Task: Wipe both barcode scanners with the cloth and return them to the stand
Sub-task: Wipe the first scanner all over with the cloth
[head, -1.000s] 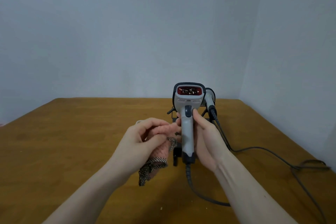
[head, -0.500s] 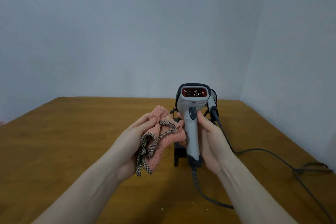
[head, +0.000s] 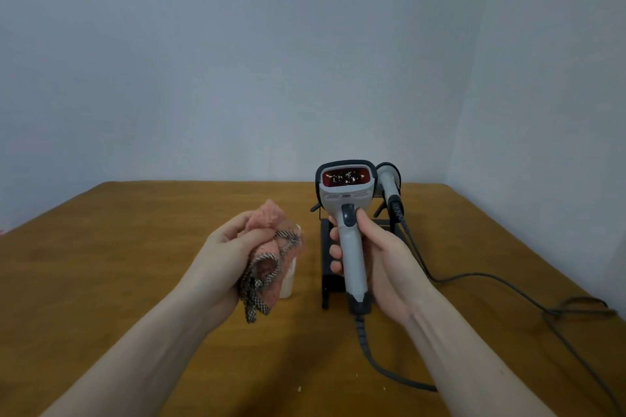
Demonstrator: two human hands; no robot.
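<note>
Held scanner: my right hand (head: pixel 372 257) grips the grey-white handheld barcode scanner with a dark trigger and red window (head: pixel 349 223) round its handle, thumb beside the trigger, fingers wrapped from the far side.
Long axis: I see it standing nearly upright, head at the top with the red window facing me, cable end at the bottom.
Cloth: my left hand (head: pixel 230 254) clutches the bunched pink cloth with a black-and-white checked trim (head: pixel 267 257), fingers curled round it.
Key relation: the cloth sits to the left of the scanner handle, level with it and apart from it, a gap of bare worktop showing between; my judgement is that the left hand must travel right to bring cloth to handle.
Second scanner: a grey scanner with a coiled dark cable (head: pixel 389 183) rests on the black metal stand (head: pixel 330 247), just behind and right of the held one.
Stand position: directly behind the right hand, so I judge the return path is short.
Cables: dark cords (head: pixel 508 284) trail right across the brown wooden worktop (head: pixel 101 264).
Writing: small print sits under the red window, too fine for me to read; no brand visible.
</note>
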